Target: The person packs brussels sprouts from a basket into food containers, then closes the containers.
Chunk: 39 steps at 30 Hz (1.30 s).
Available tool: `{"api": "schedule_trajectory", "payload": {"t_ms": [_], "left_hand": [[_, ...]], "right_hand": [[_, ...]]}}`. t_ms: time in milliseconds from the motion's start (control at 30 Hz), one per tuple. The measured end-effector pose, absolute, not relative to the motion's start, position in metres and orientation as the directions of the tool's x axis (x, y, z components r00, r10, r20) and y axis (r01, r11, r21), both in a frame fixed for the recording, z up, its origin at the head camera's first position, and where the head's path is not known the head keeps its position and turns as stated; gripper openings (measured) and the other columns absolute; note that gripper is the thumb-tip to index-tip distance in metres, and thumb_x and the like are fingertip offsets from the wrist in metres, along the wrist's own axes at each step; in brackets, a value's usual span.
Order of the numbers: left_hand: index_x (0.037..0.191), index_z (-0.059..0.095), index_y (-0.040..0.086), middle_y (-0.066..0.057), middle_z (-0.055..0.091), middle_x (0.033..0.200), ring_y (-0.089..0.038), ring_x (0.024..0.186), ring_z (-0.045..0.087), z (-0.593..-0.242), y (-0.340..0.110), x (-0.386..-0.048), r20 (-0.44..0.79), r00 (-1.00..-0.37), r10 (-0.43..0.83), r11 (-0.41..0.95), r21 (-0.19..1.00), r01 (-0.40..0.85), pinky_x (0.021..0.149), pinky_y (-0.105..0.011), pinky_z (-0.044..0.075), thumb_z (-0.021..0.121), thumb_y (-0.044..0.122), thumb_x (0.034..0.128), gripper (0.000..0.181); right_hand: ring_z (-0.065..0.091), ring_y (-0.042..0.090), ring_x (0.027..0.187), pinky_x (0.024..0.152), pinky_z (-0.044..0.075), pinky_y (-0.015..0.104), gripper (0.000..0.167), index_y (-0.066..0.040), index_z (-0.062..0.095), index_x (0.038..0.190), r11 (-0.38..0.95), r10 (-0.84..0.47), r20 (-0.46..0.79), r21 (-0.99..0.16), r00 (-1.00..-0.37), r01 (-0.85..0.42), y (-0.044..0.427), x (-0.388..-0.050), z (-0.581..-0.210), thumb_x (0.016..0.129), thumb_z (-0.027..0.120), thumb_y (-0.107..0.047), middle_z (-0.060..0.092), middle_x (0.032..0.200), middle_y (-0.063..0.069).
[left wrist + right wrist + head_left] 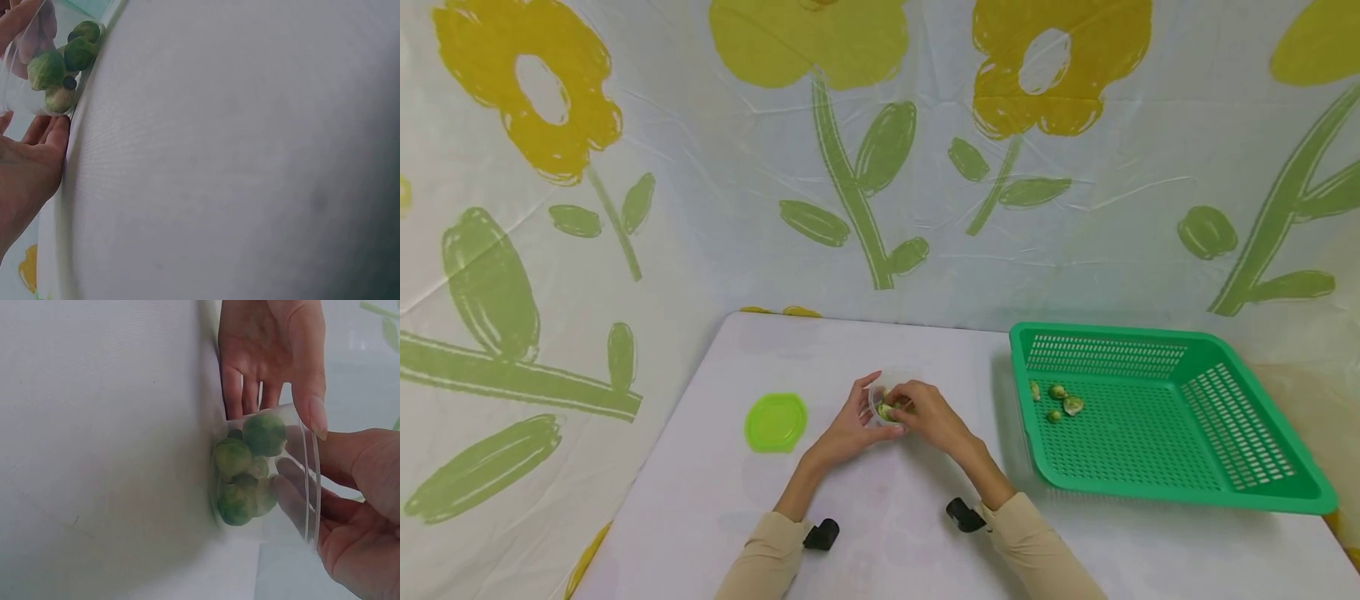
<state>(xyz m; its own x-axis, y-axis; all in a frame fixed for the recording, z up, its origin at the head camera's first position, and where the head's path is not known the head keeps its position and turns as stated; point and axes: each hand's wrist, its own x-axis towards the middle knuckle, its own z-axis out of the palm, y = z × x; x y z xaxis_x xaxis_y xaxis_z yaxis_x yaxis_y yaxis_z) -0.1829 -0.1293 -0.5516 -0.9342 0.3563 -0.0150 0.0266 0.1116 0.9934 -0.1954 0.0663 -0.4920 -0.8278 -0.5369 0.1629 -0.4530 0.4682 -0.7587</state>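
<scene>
My left hand [850, 425] holds a clear round plastic tub [290, 531] on the table, its thumb along the rim and its fingers at the side. Several green Brussels sprouts [234, 459] lie in the bottom of the tub, also visible through its wall in the left wrist view. From above, my right hand [931, 414] reaches into the tub with bent fingers. Its fingertips [284, 487] are close to the sprouts; whether they pinch one cannot be made out. A bright green lid [775, 423] lies flat on the table, left of my left hand.
A large green slotted basket [1150, 433] stands on the right side of the table. A few Brussels sprouts [1072, 405] sit near its left wall. Behind the white table [880, 533] hangs a flower-patterned cloth [715, 217].
</scene>
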Motion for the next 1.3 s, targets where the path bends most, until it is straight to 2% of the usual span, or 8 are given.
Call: {"api": "schedule_trajectory", "payload": {"t_ms": [133, 333, 567, 767, 1033, 1300], "left_hand": [[0.163, 0.017, 0.021, -0.017, 0.031, 0.161, -0.026, 0.152, 0.027, -0.552, -0.129, -0.184, -0.014, -0.935, 0.355, 0.104, 0.994, 0.025, 0.124, -0.047, 0.025, 0.087, 0.023, 0.0857, 0.104], [0.163, 0.017, 0.021, -0.017, 0.031, 0.161, -0.026, 0.152, 0.028, -0.553, -0.128, -0.184, -0.021, -0.934, 0.356, 0.099, 0.995, 0.015, 0.124, -0.046, 0.026, 0.087, 0.022, 0.0861, 0.104], [0.163, 0.017, 0.020, -0.018, 0.030, 0.161, -0.027, 0.153, 0.026, -0.552, -0.128, -0.183, -0.022, -0.938, 0.345, 0.111, 0.994, 0.017, 0.124, -0.048, 0.025, 0.087, 0.025, 0.0857, 0.104], [0.163, 0.018, 0.021, -0.016, 0.037, 0.157, -0.028, 0.151, 0.029, -0.552, -0.128, -0.184, -0.023, -0.941, 0.338, 0.124, 0.992, 0.021, 0.124, -0.049, 0.025, 0.088, 0.026, 0.0845, 0.105], [0.162, 0.020, 0.024, -0.015, 0.038, 0.156, -0.027, 0.151, 0.030, -0.553, -0.128, -0.183, -0.021, -0.944, 0.330, 0.133, 0.991, 0.024, 0.124, -0.050, 0.025, 0.088, 0.025, 0.0845, 0.103], [0.162, 0.020, 0.025, -0.015, 0.036, 0.159, -0.028, 0.152, 0.029, -0.552, -0.128, -0.183, -0.025, -0.943, 0.331, 0.132, 0.991, 0.020, 0.124, -0.049, 0.025, 0.089, 0.025, 0.0840, 0.104]], "right_hand": [[0.069, 0.028, 0.092, 0.081, 0.060, 0.040, 0.013, 0.006, 0.071, 0.105, 0.464, -0.551, 0.187, -0.742, -0.813, -0.484, 0.068, -0.196, -0.491, 0.094, 0.073, -0.001, 0.070, 0.101, 0.018], [0.068, 0.032, 0.095, 0.085, 0.059, 0.048, 0.014, 0.008, 0.071, 0.107, 0.465, -0.563, 0.191, -0.731, -0.804, -0.499, 0.071, -0.193, -0.483, 0.095, 0.071, 0.001, 0.070, 0.104, 0.020], [0.067, 0.034, 0.101, 0.088, 0.058, 0.051, 0.017, 0.007, 0.071, 0.112, 0.510, -0.561, 0.185, -0.691, -0.807, -0.513, 0.081, -0.191, -0.472, 0.097, 0.069, 0.000, 0.071, 0.109, 0.019], [0.067, 0.032, 0.099, 0.087, 0.059, 0.049, 0.017, 0.005, 0.071, 0.111, 0.538, -0.540, 0.251, -0.631, -0.803, -0.559, 0.092, -0.188, -0.459, 0.095, 0.071, 0.000, 0.071, 0.107, 0.016], [0.068, 0.032, 0.095, 0.084, 0.059, 0.049, 0.016, 0.003, 0.072, 0.107, 0.553, -0.480, 0.376, -0.572, -0.793, -0.606, 0.107, -0.186, -0.448, 0.092, 0.075, 0.002, 0.071, 0.102, 0.015], [0.065, 0.034, 0.098, 0.086, 0.057, 0.050, 0.017, 0.003, 0.071, 0.110, 0.583, -0.426, 0.407, -0.559, -0.808, -0.589, 0.129, -0.185, -0.440, 0.093, 0.073, 0.002, 0.071, 0.106, 0.016]]}}
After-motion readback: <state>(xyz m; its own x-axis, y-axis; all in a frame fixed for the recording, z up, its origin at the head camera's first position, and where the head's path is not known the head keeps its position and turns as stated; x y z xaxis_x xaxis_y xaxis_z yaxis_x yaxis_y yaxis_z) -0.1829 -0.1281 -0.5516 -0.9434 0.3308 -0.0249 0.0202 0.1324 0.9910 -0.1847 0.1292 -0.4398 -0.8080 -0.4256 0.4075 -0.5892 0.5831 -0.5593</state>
